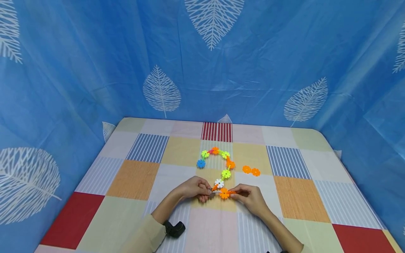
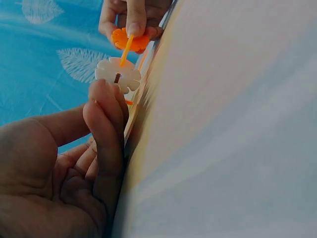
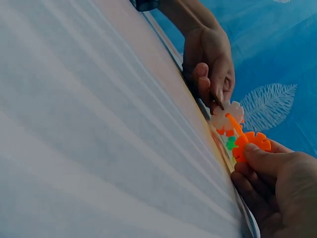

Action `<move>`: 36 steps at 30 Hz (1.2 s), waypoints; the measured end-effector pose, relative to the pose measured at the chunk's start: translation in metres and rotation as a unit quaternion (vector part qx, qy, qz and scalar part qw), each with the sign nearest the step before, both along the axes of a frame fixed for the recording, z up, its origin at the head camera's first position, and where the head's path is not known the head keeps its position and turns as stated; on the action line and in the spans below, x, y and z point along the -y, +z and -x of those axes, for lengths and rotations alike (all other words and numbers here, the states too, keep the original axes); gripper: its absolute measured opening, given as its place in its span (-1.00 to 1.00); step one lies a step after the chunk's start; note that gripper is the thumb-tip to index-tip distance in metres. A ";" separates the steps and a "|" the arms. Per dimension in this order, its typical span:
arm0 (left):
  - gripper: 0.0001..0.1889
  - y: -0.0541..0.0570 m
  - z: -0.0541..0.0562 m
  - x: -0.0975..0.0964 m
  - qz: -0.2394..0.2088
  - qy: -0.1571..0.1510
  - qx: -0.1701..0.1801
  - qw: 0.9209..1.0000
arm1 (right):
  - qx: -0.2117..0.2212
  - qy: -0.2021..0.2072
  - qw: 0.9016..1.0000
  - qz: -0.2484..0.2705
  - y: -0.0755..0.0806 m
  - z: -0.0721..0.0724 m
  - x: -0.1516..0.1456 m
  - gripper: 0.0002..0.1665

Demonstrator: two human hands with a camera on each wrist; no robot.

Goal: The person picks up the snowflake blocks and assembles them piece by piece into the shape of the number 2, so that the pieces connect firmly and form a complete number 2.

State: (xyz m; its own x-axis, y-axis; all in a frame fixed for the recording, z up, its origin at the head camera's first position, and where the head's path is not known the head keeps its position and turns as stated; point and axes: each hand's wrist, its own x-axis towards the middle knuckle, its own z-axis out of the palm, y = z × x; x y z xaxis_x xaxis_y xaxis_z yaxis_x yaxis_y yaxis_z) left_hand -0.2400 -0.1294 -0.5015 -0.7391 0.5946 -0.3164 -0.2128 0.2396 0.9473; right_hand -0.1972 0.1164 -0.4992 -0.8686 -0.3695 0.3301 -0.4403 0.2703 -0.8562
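Near the front of the table, both hands hold the end of a chain of notched plastic flower discs. My left hand (image 1: 195, 188) pinches a dark brown flower disc (image 1: 212, 194) between thumb and fingers. That disc meets a white flower disc (image 2: 119, 75), seen beside the left fingertips in the left wrist view. My right hand (image 1: 251, 198) pinches an orange flower disc (image 3: 251, 145), its thumb flat on the face. Between it and the white disc, another orange disc (image 3: 235, 124) stands edge-on. From the hands, the joined chain curves away past a yellow-green disc (image 1: 226, 174).
At its far end the chain bends left and ends in a blue disc (image 1: 200, 163). Two orange discs (image 1: 251, 170) lie side by side to its right. A patchwork cloth (image 1: 133, 179) covers the table, and a blue leaf-print curtain (image 1: 246, 80) hangs around it.
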 end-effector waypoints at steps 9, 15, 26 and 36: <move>-0.77 0.016 -0.001 0.006 0.147 0.025 -0.196 0.969 | 0.020 -0.047 0.993 -0.110 -0.004 0.026 -0.040 -0.72; -0.68 0.027 -0.003 -0.022 0.228 0.041 -0.509 0.829 | -0.066 -0.231 0.948 -0.209 -0.008 0.050 -0.072 -0.66; -0.85 0.006 -0.012 -0.060 0.241 -0.044 -0.599 0.762 | 0.119 -0.161 0.978 -0.059 -0.003 0.034 -0.058 -0.69; -0.90 -0.003 -0.010 -0.059 0.175 -0.011 -0.540 0.823 | 0.308 -0.045 0.944 0.109 -0.001 0.008 -0.029 -0.60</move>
State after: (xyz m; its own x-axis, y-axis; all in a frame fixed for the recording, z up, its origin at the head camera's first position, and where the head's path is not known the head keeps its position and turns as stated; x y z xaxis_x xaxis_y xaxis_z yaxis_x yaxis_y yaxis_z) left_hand -0.2298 -0.0708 -0.5049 -0.6916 0.6241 0.3634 0.7166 0.5302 0.4532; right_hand -0.2050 0.1458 -0.5004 -0.9452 -0.2670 -0.1880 0.1752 0.0713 -0.9820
